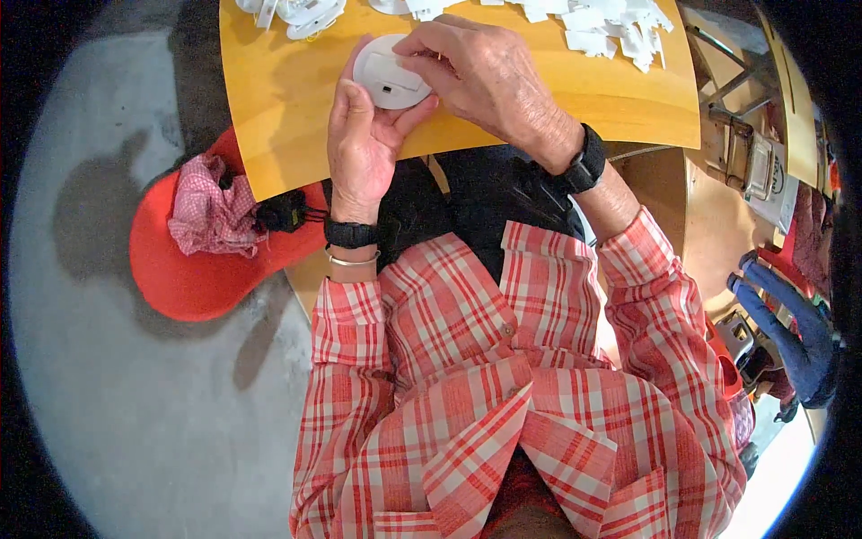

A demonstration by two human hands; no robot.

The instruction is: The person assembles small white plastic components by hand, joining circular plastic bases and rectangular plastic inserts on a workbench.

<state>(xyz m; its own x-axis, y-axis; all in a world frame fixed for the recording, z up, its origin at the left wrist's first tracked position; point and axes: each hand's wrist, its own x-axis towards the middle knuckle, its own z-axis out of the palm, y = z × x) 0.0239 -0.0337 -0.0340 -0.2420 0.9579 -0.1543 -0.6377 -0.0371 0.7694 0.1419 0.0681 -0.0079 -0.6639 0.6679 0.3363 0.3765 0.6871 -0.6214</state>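
My left hand (366, 135) holds a round white plastic casing (382, 85) above the near part of the wooden table. The casing has a flat panel on its face and a small dark slot near its lower edge. The fingers of my right hand (489, 76) are bent over the upper right of the casing and press on its face. Whether a small piece is pinched under those fingertips cannot be seen.
On the yellow wooden table (278, 117), several flat white plastic pieces (620, 27) lie at the far right. Several rounded white parts (305, 13) sit at the far left. A red stool (184, 278) with a pink cloth (211, 211) stands left of my lap.
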